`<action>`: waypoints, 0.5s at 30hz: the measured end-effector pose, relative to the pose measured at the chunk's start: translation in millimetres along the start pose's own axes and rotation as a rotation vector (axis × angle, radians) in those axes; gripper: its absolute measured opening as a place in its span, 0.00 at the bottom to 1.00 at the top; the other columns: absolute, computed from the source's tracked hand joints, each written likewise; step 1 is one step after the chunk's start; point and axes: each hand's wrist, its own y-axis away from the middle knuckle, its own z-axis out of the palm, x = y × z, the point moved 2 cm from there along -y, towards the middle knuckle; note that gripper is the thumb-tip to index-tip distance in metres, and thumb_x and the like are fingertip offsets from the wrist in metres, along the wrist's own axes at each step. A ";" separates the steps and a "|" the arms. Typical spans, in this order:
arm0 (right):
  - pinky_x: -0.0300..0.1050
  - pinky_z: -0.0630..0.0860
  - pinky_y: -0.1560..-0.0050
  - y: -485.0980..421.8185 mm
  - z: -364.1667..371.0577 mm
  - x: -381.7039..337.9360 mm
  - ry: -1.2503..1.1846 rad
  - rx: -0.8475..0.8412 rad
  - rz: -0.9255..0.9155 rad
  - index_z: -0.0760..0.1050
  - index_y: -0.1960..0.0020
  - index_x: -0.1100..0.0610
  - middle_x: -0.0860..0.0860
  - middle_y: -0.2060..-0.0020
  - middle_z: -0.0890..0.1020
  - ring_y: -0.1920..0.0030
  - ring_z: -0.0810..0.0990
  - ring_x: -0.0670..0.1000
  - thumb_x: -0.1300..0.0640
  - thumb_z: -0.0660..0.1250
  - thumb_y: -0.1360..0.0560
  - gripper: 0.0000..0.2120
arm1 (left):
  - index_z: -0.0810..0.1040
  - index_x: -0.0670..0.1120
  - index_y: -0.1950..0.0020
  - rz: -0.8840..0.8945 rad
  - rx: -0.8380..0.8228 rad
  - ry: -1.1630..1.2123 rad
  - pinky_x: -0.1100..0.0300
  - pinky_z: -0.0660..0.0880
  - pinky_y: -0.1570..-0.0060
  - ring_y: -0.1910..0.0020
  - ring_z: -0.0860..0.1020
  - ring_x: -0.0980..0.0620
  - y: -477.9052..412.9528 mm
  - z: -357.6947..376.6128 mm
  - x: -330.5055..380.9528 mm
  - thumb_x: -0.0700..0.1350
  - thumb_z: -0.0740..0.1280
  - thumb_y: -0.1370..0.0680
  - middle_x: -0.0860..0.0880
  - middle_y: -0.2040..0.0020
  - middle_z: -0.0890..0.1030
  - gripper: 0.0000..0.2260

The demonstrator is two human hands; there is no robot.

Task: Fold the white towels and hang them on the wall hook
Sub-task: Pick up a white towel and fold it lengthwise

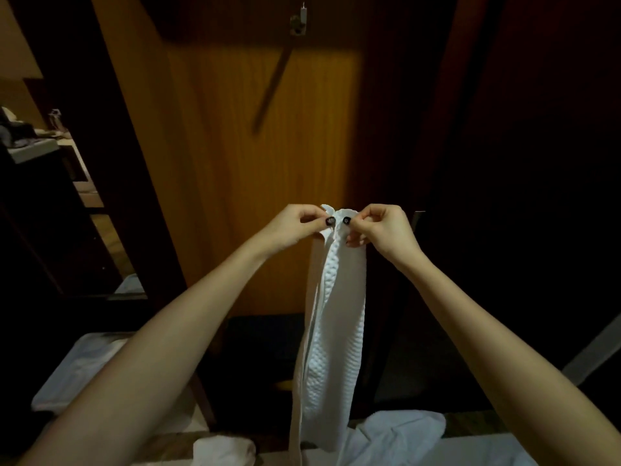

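A white textured towel (331, 331) hangs down as a long narrow strip in front of a wooden door. My left hand (295, 225) pinches its top edge from the left, and my right hand (383, 227) pinches the same edge from the right, thumbs almost touching. High above on the door sits a small metal wall hook (298, 23), bare, well above both hands. Another white towel (400, 432) lies crumpled on the surface below, and a smaller white bundle (223, 450) rests at the bottom edge.
The wooden door (262, 163) fills the middle, with dark panels to its right. A white tray-like surface (77, 368) sits at lower left. Shelves with dim items (30, 139) stand at far left. A dark opening lies under the door panel.
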 end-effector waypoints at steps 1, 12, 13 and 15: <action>0.43 0.81 0.66 -0.9 2.7 -2.2 -0.011 0.004 -0.002 0.77 0.60 0.70 0.65 0.68 0.82 0.68 0.85 0.53 0.64 0.69 0.25 0.09 | 0.81 0.51 0.56 0.009 0.014 -0.033 0.69 0.74 0.55 0.59 0.78 0.65 2.2 0.4 1.7 0.44 0.71 0.25 0.55 0.57 0.81 0.02; 0.44 0.80 0.68 -6.9 16.1 -5.9 -0.056 -0.053 0.087 0.76 0.63 0.66 0.57 0.74 0.82 0.71 0.83 0.54 0.67 0.68 0.25 0.08 | 0.79 0.48 0.54 0.064 0.194 -0.352 0.73 0.65 0.69 0.70 0.71 0.67 9.5 3.6 -7.1 0.42 0.67 0.26 0.57 0.63 0.77 0.03; 0.44 0.80 0.68 -6.9 16.5 -5.7 -0.050 -0.062 0.089 0.76 0.64 0.65 0.57 0.74 0.82 0.71 0.83 0.54 0.67 0.68 0.25 0.09 | 0.78 0.48 0.55 0.061 0.203 -0.350 0.73 0.64 0.70 0.71 0.70 0.66 8.7 3.8 -8.0 0.41 0.67 0.26 0.57 0.64 0.75 0.03; 0.43 0.80 0.69 -6.7 16.0 -4.9 -0.033 -0.073 0.088 0.76 0.64 0.64 0.57 0.74 0.82 0.71 0.83 0.54 0.67 0.68 0.25 0.09 | 0.76 0.49 0.57 0.048 0.214 -0.343 0.72 0.63 0.72 0.72 0.69 0.65 7.0 6.5 -10.3 0.40 0.66 0.26 0.58 0.66 0.74 0.04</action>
